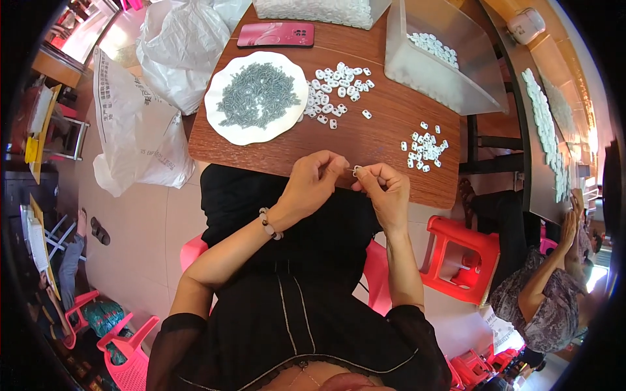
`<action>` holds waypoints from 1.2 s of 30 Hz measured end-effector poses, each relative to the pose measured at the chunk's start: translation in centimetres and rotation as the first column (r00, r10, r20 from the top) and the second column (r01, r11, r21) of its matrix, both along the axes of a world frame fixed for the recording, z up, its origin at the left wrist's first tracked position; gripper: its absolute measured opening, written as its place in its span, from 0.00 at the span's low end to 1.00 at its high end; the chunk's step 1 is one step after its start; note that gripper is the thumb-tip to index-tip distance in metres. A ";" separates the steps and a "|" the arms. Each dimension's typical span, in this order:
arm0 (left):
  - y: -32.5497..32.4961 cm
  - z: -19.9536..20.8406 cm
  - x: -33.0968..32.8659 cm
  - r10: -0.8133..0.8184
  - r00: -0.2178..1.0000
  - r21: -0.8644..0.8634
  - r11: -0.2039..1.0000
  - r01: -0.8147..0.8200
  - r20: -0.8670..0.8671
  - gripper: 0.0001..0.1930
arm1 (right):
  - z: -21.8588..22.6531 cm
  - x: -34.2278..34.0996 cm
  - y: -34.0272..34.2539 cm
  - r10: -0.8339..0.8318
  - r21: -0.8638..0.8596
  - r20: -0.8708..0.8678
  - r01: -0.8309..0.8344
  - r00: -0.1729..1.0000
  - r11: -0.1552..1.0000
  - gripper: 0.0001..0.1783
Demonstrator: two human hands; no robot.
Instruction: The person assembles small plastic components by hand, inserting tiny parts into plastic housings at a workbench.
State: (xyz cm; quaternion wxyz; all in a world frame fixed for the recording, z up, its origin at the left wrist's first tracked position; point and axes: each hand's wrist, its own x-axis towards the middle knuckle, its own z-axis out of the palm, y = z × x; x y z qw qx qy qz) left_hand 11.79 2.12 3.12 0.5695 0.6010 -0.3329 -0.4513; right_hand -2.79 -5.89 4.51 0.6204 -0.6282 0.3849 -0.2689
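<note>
At the table's near edge, above my lap, my two hands meet. My left hand (312,181), with a beaded bracelet at the wrist, pinches a thin small pin (349,170) between thumb and forefinger. My right hand (390,193) grips a small white two-holed plastic piece (357,171), and the pin's tip is at it; whether it is inside a hole is too small to tell. A white scalloped plate (217,117) holds a heap of small grey metal pins (257,94). Loose white pieces (342,81) lie to the plate's right, and a second pile (425,150) lies farther right.
A pink phone (275,35) lies behind the plate on the brown table (274,156). Translucent bins (433,81) of white pieces stand at the back. White sacks (140,124) are on the left, a red stool (462,260) on the right. Another person (548,293) works at the right-hand table.
</note>
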 end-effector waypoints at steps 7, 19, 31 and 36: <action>-1.1 -0.1 1.4 0.017 0.997 -0.031 0.999 -0.020 -0.076 0.08 | 0.1 -0.7 -0.4 -0.081 0.014 0.062 0.081 0.995 0.997 0.07; -1.9 -0.2 -0.8 -0.057 0.998 -0.057 0.997 0.055 -0.025 0.10 | 0.2 -1.7 -0.7 -0.102 0.024 0.103 0.100 0.989 0.995 0.07; -2.2 -0.1 -1.6 -0.025 0.998 -0.044 0.999 0.028 0.063 0.07 | -0.4 -1.8 -0.6 -0.068 0.005 0.080 0.068 0.994 0.998 0.07; -2.3 -0.3 -1.4 -0.037 0.998 -0.034 0.999 0.039 0.052 0.07 | -0.6 -1.7 -0.4 -0.076 0.009 0.098 0.075 0.992 0.997 0.07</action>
